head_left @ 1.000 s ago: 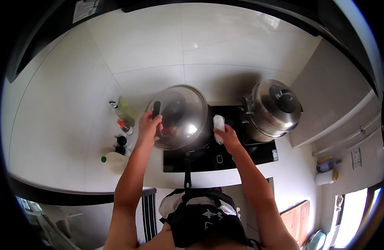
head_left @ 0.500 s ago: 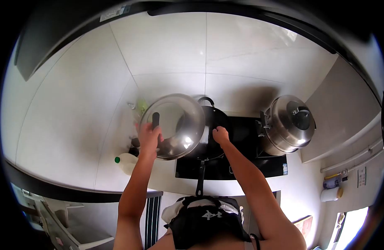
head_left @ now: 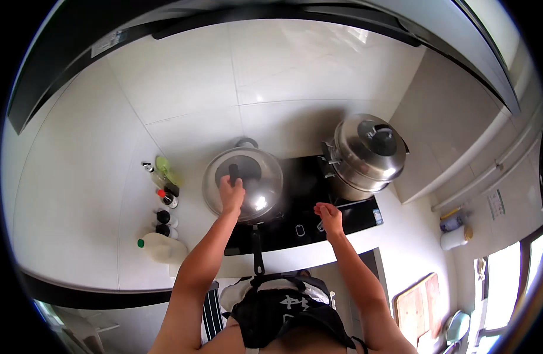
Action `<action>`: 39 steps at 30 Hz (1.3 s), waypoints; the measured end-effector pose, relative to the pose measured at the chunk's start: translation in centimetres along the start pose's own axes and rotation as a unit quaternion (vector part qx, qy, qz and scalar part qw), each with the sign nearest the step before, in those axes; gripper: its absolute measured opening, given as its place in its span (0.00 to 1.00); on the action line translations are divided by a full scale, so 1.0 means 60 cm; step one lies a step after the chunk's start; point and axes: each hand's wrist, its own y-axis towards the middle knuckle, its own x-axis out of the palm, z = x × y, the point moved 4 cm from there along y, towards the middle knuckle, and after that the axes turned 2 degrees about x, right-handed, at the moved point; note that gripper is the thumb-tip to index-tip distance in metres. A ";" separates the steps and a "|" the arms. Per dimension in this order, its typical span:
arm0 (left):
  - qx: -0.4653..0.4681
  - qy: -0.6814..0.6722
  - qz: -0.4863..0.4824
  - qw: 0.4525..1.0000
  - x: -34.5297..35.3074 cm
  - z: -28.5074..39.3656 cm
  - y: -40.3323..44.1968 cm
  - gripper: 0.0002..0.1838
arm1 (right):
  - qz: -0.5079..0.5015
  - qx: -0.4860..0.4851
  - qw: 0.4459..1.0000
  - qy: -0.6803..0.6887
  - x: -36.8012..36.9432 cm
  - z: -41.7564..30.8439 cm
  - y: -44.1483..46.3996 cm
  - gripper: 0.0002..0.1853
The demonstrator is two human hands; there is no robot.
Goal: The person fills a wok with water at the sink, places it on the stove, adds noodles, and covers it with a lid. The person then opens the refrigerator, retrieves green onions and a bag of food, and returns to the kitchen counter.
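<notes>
At the black cooktop [head_left: 301,192], the left hand [head_left: 231,194] grips the handle [head_left: 233,172] of the domed lid [head_left: 268,177], which sits over the pan [head_left: 257,251]. The right hand [head_left: 330,220] hovers near the front edge, fingers curled narrow.

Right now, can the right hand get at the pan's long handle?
Likely yes: the right hand seems empty, the long handle sticks out uncovered past the stove, and the left hand, gripping the lid, leaves the path free.
</notes>
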 end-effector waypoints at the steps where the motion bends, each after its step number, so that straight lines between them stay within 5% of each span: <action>1: 0.022 0.025 -0.004 0.999 0.007 -0.014 -0.001 0.17 | 0.013 0.012 1.000 0.002 -0.020 0.004 -0.018 0.12; 15: 0.004 -0.053 -0.061 0.997 0.052 -0.084 -0.011 0.16 | 0.049 0.091 0.994 0.021 -0.115 0.102 -0.141 0.12; 18: 0.012 -0.001 -0.087 0.996 0.048 -0.089 0.003 0.24 | 0.036 0.111 0.993 0.014 -0.107 0.116 -0.147 0.11; 22: 0.117 0.118 -0.052 0.985 0.017 -0.110 0.012 0.29 | -0.002 0.137 0.990 -0.041 -0.100 0.140 -0.150 0.10; 25: 0.125 0.032 -0.005 0.992 -0.046 -0.080 -0.054 0.27 | -0.060 0.176 0.970 -0.156 -0.103 0.171 -0.134 0.10; 27: 0.151 0.007 -0.003 0.988 -0.110 -0.120 -0.102 0.24 | -0.101 0.115 0.929 -0.338 -0.096 0.170 -0.108 0.11; 29: 0.116 -0.014 0.028 0.993 -0.169 -0.157 -0.195 0.17 | -0.129 0.056 0.893 -0.427 -0.078 0.178 -0.072 0.12; 32: -0.020 0.192 0.038 0.980 -0.272 -0.296 -0.356 0.12 | -0.160 -0.003 0.835 -0.526 -0.033 0.168 -0.021 0.16; 33: 0.067 0.425 -0.035 0.902 -0.311 -0.371 -0.416 0.12 | -0.166 0.009 0.810 -0.563 -0.013 0.153 -0.016 0.18; 35: 0.030 0.428 -0.046 0.902 -0.376 -0.518 -0.583 0.14 | -0.208 0.018 0.736 -0.644 0.030 0.114 -0.005 0.23; 36: -0.170 0.444 -0.012 0.880 -0.375 -0.491 -0.661 0.13 | -0.234 0.002 0.724 -0.649 0.045 0.117 0.004 0.23; 37: -0.198 0.491 -0.070 0.845 -0.389 -0.531 -0.741 0.13 | -0.246 0.011 0.687 -0.684 0.054 0.127 0.015 0.24; 39: -0.316 0.396 0.067 0.859 -0.422 -0.605 -0.930 0.10 | -0.274 0.006 0.633 -0.724 0.072 0.152 0.031 0.25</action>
